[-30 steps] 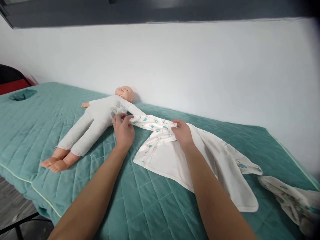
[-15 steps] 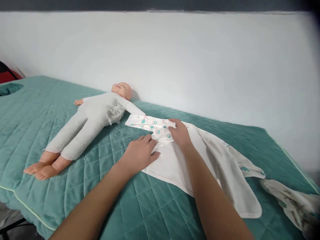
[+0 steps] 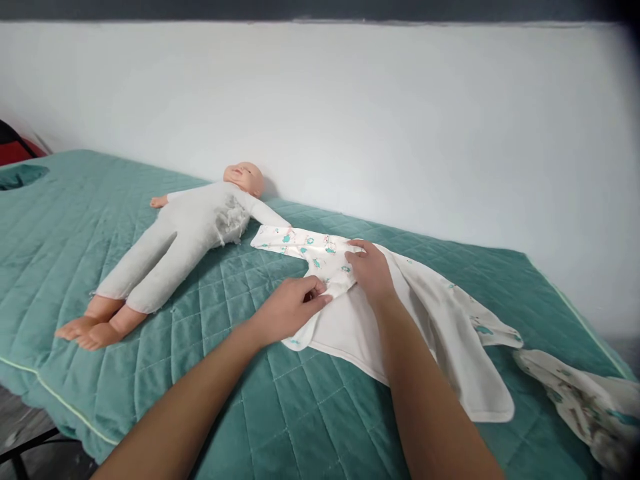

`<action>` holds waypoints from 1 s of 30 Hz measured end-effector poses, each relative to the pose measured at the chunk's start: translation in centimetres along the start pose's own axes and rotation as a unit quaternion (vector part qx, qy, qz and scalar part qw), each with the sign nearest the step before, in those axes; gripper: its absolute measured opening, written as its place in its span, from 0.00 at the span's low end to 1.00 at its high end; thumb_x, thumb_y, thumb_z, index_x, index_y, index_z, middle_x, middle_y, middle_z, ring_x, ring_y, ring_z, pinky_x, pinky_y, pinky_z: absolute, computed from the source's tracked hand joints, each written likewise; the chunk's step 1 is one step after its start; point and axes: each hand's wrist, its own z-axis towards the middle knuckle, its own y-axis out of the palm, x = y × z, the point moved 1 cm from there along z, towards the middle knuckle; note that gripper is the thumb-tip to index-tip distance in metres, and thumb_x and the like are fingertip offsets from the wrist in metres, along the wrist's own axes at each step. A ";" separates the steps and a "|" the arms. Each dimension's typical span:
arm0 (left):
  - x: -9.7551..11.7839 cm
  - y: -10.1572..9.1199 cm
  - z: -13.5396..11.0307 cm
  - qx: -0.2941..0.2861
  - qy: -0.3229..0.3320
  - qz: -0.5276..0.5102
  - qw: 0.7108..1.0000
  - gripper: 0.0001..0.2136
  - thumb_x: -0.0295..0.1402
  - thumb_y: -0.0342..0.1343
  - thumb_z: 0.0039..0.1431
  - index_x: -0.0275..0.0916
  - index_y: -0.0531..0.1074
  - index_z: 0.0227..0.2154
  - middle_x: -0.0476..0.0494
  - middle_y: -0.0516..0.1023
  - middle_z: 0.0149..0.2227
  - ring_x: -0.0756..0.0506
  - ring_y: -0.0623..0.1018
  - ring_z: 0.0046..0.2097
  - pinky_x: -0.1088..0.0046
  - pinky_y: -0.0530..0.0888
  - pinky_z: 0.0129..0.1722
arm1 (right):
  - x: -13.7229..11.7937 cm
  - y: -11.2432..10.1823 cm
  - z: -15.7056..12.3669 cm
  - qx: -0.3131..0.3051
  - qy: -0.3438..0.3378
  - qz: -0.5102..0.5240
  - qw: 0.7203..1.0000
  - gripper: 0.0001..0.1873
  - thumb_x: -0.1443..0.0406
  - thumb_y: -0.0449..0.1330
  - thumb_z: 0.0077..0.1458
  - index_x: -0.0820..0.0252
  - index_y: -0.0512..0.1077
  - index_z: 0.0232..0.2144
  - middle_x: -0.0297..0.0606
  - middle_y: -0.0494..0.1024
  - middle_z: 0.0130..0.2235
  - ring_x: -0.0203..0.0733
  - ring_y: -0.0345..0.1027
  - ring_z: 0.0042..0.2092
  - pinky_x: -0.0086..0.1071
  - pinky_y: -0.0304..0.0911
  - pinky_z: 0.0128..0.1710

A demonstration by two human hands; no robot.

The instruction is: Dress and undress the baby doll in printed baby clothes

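A white baby shirt [image 3: 350, 327] with teal and pink prints lies spread on the green quilted cover, its plain inner side partly facing up. One printed sleeve stretches left toward the doll's arm. My left hand [image 3: 293, 307] pinches the shirt's near front edge between thumb and fingers. Higher up and to the right, my right hand [image 3: 370, 267] grips the fabric near the shoulder, with its thumb and fingers closed on it. A baby doll [image 3: 185, 227] with a white cloth body lies on its back left of the shirt; stuffing shows at its side.
The green quilted cover [image 3: 270, 413] lies over the bed up to a white wall [image 3: 350, 120]. Another printed cloth piece [image 3: 585, 400] rests at the right edge. A black metal leg [image 3: 30, 447] shows at lower left, and something red and black [image 3: 17, 147] stands far left.
My left hand has moved slightly right, drawing the shirt's front edge with it, so more printed fabric shows. My right hand has shifted a little to the right. The doll stays put.
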 end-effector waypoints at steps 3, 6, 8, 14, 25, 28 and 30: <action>-0.3 -0.3 0.2 0.026 -0.075 -0.128 0.989 0.15 0.44 0.53 0.63 0.38 0.67 0.27 0.53 0.64 0.25 0.52 0.63 0.28 0.74 0.58 0.29 | -0.2 0.2 0.2 -0.015 0.037 0.130 0.991 0.17 0.64 0.63 0.46 0.57 0.75 0.42 0.33 0.77 0.32 0.37 0.68 0.29 0.30 0.65 0.27; -1.1 -1.1 0.4 0.079 -0.152 -0.245 0.954 0.17 0.48 0.55 0.61 0.38 0.66 0.27 0.54 0.62 0.24 0.53 0.60 0.26 0.75 0.56 0.26 | -1.0 0.4 -0.2 -0.058 0.067 0.287 0.954 0.16 0.68 0.63 0.47 0.60 0.73 0.41 0.35 0.78 0.34 0.38 0.74 0.34 0.30 0.73 0.34; -1.7 -1.9 0.4 0.117 -0.171 -0.267 0.941 0.17 0.49 0.56 0.59 0.38 0.69 0.30 0.54 0.65 0.26 0.52 0.62 0.26 0.75 0.57 0.26 | -1.4 0.6 -0.5 -0.080 0.075 0.350 0.930 0.18 0.71 0.63 0.45 0.61 0.73 0.43 0.36 0.78 0.34 0.38 0.76 0.37 0.32 0.76 0.41; -2.8 -3.9 0.2 0.153 -0.175 -0.109 0.966 0.25 0.50 0.61 0.54 0.41 0.72 0.50 0.44 0.75 0.47 0.45 0.74 0.43 0.71 0.69 0.41 | -1.2 1.8 -0.8 -0.146 -0.004 0.347 0.927 0.30 0.72 0.69 0.42 0.56 0.71 0.49 0.40 0.79 0.49 0.47 0.74 0.54 0.42 0.67 0.61; -3.0 -3.4 0.5 0.139 -0.142 0.169 0.965 0.22 0.32 0.51 0.59 0.39 0.67 0.58 0.39 0.80 0.46 0.38 0.78 0.47 0.61 0.72 0.48 | -0.6 3.7 -0.3 -0.128 -0.077 0.108 0.983 0.26 0.64 0.65 0.49 0.57 0.69 0.52 0.38 0.80 0.42 0.44 0.76 0.44 0.47 0.68 0.54; -3.3 -2.7 0.5 0.137 -0.125 0.242 0.952 0.25 0.37 0.54 0.60 0.42 0.65 0.60 0.35 0.76 0.56 0.33 0.77 0.52 0.57 0.74 0.47 | -0.9 3.8 -0.4 -0.162 -0.104 0.164 0.967 0.26 0.64 0.65 0.51 0.54 0.69 0.54 0.41 0.79 0.50 0.46 0.75 0.51 0.45 0.68 0.56; -3.4 -2.5 0.4 0.154 -0.120 0.291 0.937 0.23 0.34 0.51 0.61 0.42 0.64 0.60 0.35 0.73 0.58 0.33 0.79 0.50 0.57 0.75 0.43 | -0.9 3.9 -0.3 -0.177 -0.132 0.166 0.961 0.25 0.65 0.66 0.51 0.52 0.70 0.53 0.40 0.76 0.57 0.46 0.70 0.58 0.44 0.65 0.60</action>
